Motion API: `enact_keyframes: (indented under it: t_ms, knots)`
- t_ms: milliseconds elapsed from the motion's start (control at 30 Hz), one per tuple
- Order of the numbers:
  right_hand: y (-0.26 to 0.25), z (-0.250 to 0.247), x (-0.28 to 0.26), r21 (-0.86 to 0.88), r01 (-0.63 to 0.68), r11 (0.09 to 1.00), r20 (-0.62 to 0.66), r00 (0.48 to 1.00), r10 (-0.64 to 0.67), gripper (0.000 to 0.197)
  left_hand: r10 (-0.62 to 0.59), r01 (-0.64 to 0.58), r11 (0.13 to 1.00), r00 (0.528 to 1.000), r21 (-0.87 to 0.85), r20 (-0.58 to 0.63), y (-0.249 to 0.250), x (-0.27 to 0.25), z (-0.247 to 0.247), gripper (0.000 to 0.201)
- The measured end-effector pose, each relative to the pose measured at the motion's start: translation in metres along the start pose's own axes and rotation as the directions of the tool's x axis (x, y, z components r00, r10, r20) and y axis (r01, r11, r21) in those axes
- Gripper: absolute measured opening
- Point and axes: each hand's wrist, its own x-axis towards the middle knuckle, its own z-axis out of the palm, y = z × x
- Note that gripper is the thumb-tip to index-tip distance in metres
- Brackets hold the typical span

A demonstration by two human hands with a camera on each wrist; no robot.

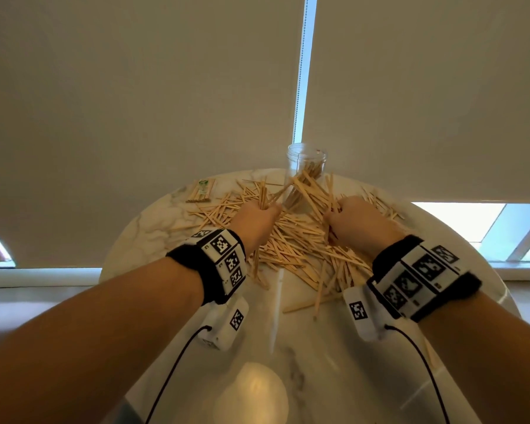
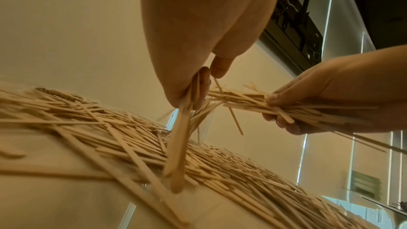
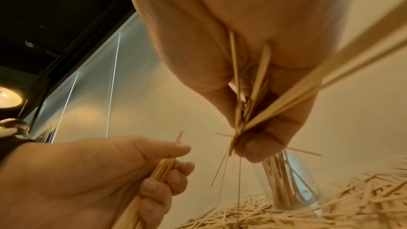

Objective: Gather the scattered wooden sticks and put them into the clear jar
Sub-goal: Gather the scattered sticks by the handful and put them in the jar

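A heap of flat wooden sticks (image 1: 291, 249) lies scattered over the round marble table (image 1: 141, 240). The clear jar (image 1: 306, 166) stands upright at the far edge with several sticks inside; it also shows in the right wrist view as the jar (image 3: 293, 185). My left hand (image 1: 256, 220) grips a small bundle of sticks (image 2: 180, 145) that hangs down to the heap. My right hand (image 1: 355, 220) grips a larger, splayed bundle (image 1: 314, 191) just in front of the jar. In the left wrist view the right hand (image 2: 330, 97) holds its bundle level.
A small pack of sticks with a green label (image 1: 202, 189) lies at the far left of the table. Window blinds hang close behind the jar. The table's near part (image 1: 318, 362) holds only a few stray sticks.
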Motion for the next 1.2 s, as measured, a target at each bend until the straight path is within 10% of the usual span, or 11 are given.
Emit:
enact_keyframes:
  t_ms: [267,533,867,1200]
  knots:
    - [-0.017,0.021,-0.026,0.271,0.144,0.952,-0.061,0.989,-0.133,0.023,-0.077,0.104,0.975,0.987,-0.196,0.141,0.009,0.008,0.006,0.117]
    - [-0.027,0.053,-0.023,0.187,0.260,0.947,0.008,0.964,-0.266,0.024,-0.092,0.114,0.958,0.991,-0.264,0.097,0.006,0.018,0.018,0.039]
    - [-0.018,0.056,-0.022,-0.082,0.291,0.953,0.185,0.944,-0.272,0.026,0.030,-0.028,0.848,1.000,-0.530,-0.005,0.009,0.018,0.001,0.012]
    - [-0.018,0.053,-0.027,0.025,0.219,0.975,0.286,0.933,-0.217,0.028,0.139,-0.161,0.770,0.987,-0.617,-0.085,0.017,0.015,-0.007,0.017]
